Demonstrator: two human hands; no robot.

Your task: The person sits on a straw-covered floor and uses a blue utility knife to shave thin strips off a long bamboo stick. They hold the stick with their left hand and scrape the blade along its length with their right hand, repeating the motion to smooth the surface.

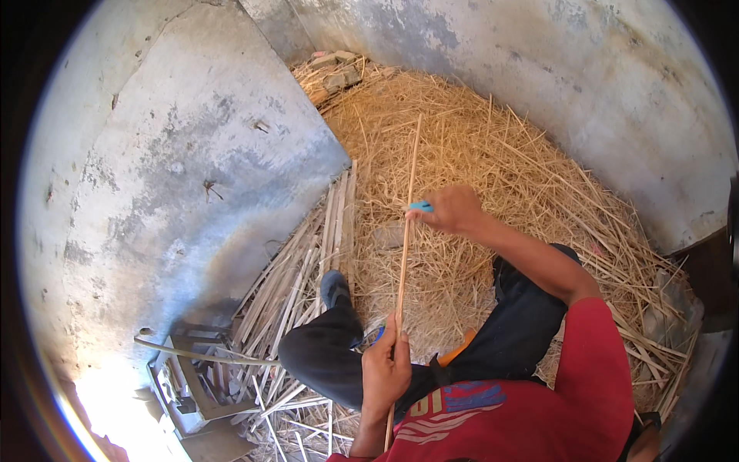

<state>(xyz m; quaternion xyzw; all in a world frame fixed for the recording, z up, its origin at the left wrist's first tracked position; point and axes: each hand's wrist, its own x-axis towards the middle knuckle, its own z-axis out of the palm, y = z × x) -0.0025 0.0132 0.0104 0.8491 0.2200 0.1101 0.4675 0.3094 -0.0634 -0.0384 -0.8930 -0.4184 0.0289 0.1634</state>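
Note:
A long, thin strip of pale wood or bamboo (405, 254) runs upright in front of my body, its far end over the shavings. Near its lower part my left hand (386, 371) is closed around it, thumb along the strip. Higher up, my right hand (453, 209) grips a small light-blue tool (421, 206) and presses it to the strip. Most of that tool is inside my fist, so its kind cannot be made out. The strip's lower end passes beneath my left hand toward my red shirt (493, 427).
Curly straw-coloured shavings (462, 146) cover the floor ahead. Long strips (336, 219) lie left of my legs, beside a grey wall (231, 138). A boxy frame (192, 385) stands lower left. An orange object (458, 348) lies by my thigh; broken bricks (342, 77) sit at the back.

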